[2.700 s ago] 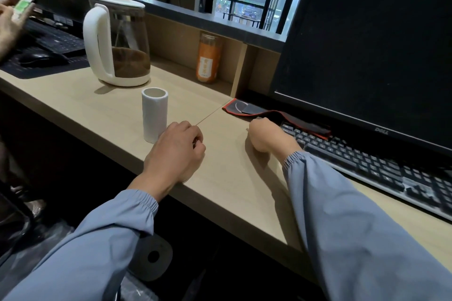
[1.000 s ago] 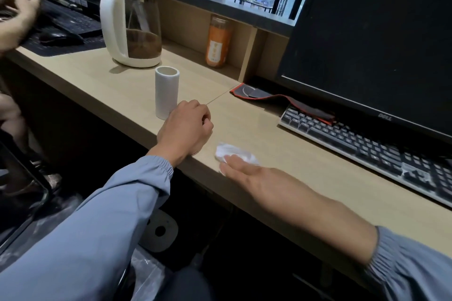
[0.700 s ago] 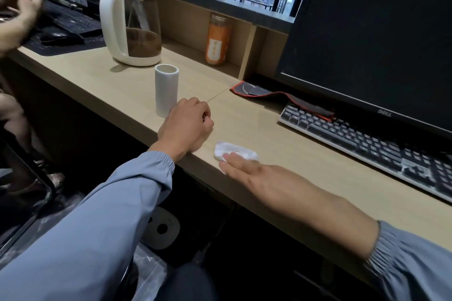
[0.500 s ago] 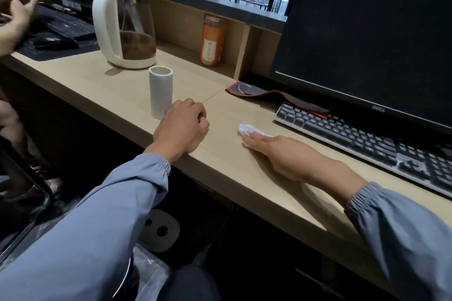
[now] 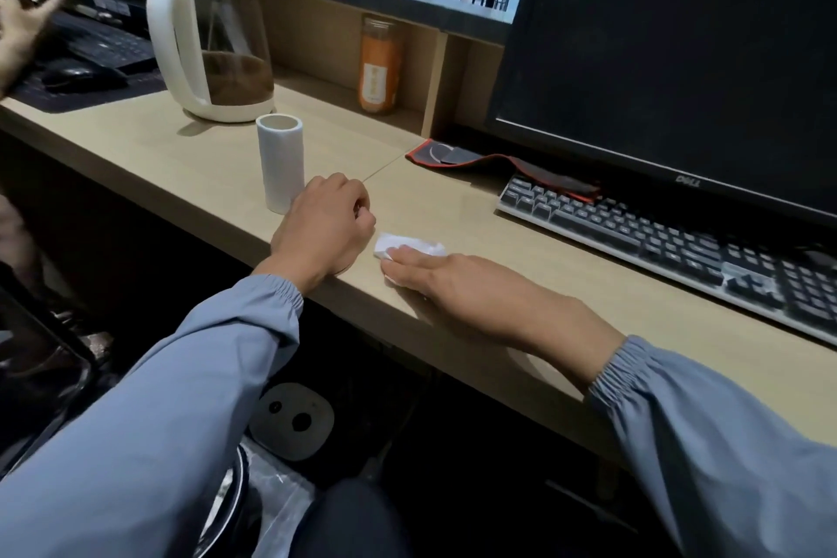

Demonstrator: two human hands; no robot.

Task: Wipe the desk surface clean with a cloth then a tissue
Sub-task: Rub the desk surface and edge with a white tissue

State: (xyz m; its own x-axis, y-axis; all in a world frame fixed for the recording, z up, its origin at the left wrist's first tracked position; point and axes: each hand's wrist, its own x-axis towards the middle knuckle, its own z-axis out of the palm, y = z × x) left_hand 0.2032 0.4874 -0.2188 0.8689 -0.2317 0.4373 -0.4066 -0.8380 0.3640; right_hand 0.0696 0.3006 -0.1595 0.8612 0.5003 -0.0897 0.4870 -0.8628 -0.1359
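Right hand presses a small white crumpled tissue onto the pale wooden desk near its front edge.

The right hand lies flat, palm down, its fingers stretched out and close together on top of the tissue rather than gripping it; the tissue's white edge shows at 11 o'clock from the fingertips. The left hand rests at 9 o'clock from the tissue, just beside it, curled into a loose fist on the desk edge; whether it holds anything cannot be told. A white upright cardboard-like tube stands at 11 o'clock from the left hand, close to the knuckles. A glass kettle with a white handle sits further off at 11 o'clock. The black keyboard lies at 2 o'clock from the right hand, under a dark monitor.
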